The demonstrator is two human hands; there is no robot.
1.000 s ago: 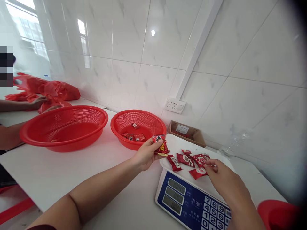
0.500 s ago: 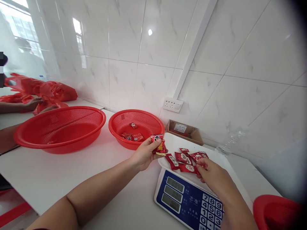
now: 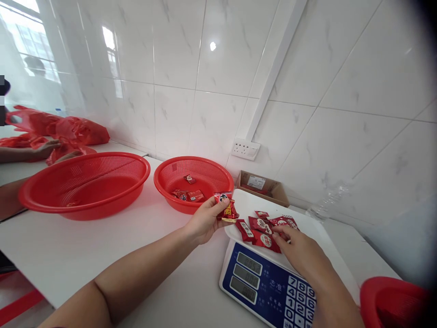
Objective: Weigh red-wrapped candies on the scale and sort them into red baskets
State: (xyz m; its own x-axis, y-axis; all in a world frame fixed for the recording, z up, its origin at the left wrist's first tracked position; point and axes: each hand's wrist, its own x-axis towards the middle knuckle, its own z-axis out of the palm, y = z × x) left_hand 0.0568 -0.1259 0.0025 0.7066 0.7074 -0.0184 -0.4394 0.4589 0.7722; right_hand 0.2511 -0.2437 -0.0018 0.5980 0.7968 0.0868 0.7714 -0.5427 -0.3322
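My left hand (image 3: 205, 220) pinches a red and yellow candy packet (image 3: 226, 207) at the left edge of the scale's white pan (image 3: 307, 228). Several red wrapped candies (image 3: 264, 226) lie on that pan. My right hand (image 3: 300, 255) rests on the pan with its fingertips pressed on the nearest candy (image 3: 266, 240). The blue electronic scale (image 3: 269, 287) has three displays and a keypad facing me.
A small red mesh basket (image 3: 193, 169) with a few candies stands behind my left hand, a larger red basket (image 3: 85, 184) to its left. Another person's hand (image 3: 51, 146) rests by red plastic bags (image 3: 73, 130) at the far left. A cardboard box (image 3: 262, 184) and another red basket (image 3: 392, 303) are also nearby.
My right hand has slid left across the pan, dragging a candy toward the others. My left hand has kept its packet in place.
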